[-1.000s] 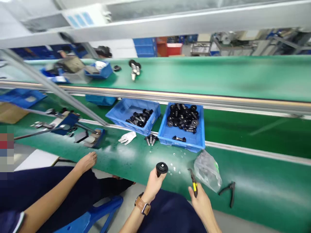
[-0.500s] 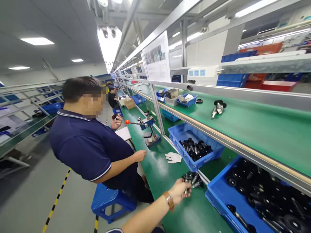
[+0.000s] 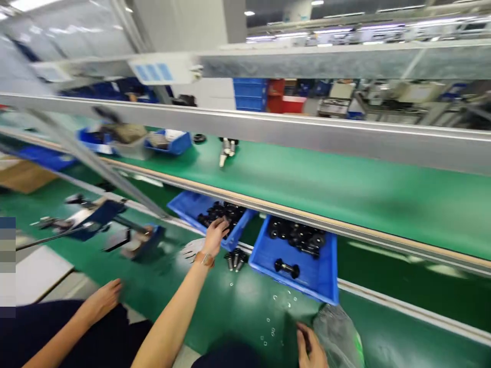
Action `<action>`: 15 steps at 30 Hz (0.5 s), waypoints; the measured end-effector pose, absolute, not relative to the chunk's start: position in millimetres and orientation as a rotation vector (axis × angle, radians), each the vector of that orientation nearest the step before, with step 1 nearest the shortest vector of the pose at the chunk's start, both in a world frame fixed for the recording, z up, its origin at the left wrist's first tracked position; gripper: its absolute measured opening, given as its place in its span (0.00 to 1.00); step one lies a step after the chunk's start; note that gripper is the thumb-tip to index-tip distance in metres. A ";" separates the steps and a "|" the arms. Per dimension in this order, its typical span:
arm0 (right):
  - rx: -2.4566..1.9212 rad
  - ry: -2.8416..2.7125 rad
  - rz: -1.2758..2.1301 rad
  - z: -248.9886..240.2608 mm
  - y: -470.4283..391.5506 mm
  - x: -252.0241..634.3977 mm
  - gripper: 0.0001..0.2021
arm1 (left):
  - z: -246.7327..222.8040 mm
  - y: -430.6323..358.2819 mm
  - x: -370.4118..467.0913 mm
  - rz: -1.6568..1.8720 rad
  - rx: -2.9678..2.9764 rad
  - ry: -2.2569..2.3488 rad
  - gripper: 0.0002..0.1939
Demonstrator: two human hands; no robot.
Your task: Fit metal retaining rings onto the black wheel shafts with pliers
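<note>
My left hand point(image 3: 217, 236), with a brown-strapped watch on its wrist, reaches over the front of the left blue bin point(image 3: 184, 203). Its fingers are curled in among black metal parts point(image 3: 215, 210); what they grip is hidden. Just below, several black-headed parts with silvery shafts point(image 3: 236, 259) stand in a cluster on the green bench. At the bottom edge is my right hand point(image 3: 312, 350), fingers bent and apart, with nothing visible in it. A clear plastic bag point(image 3: 337, 335) lies right beside it. Several small pale rings point(image 3: 273, 331) are scattered to its left.
Another blue bin point(image 3: 264, 258) holds more black parts, one dumbbell-shaped part point(image 3: 287, 268) lying apart. A white glove point(image 3: 193, 249) lies by my left wrist. Further left stands a lever press point(image 3: 95, 220), near a co-worker's hand point(image 3: 102, 304). A green shelf point(image 3: 326, 176) runs above.
The view has swung right and down. My left hand has moved from the bench cluster to the left bin. My right hand, the bag and the rings have come into view.
</note>
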State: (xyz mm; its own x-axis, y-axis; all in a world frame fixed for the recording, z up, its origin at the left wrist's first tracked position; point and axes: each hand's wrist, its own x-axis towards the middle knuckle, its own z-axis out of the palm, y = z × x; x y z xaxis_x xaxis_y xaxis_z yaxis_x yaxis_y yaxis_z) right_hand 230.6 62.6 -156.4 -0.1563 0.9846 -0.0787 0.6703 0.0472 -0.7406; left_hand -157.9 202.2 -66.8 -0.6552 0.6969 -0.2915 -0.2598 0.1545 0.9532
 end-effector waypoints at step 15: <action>-1.932 -2.251 0.634 -177.4 351.3 151.7 0.20 | -171.6 7.1 -32.2 1.036 0.048 1.668 0.34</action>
